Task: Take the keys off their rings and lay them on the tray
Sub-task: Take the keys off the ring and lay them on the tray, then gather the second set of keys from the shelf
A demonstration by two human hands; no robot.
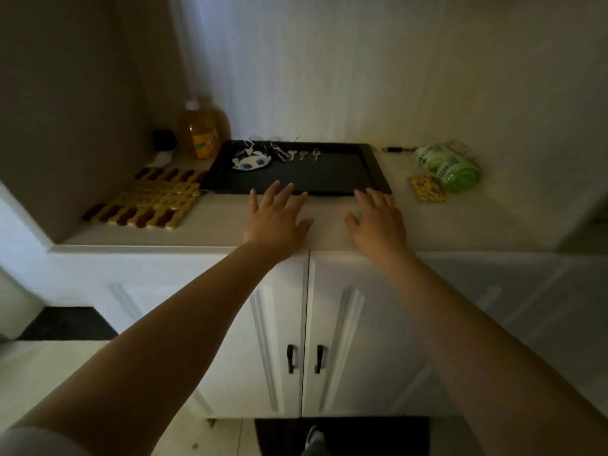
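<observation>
A black rectangular tray (342, 174) lies on the beige countertop against the wall. Along its far edge rest a white keychain charm with blue eyes (251, 161), a dark bunch of keys (276, 151) beside it, and three separate silver keys (302, 155) in a row to the right. My left hand (278, 222) is flat over the counter just before the tray's near edge, fingers spread, holding nothing. My right hand (378, 220) hovers likewise near the tray's front right corner, empty.
A red and yellow woven mat (148, 200) lies left of the tray, with a bottle of yellow liquid (202, 131) behind it. Right of the tray are a green packet (449, 166), a yellow sachet (427, 189) and a pen (396, 149). White cabinet doors (306, 324) stand below.
</observation>
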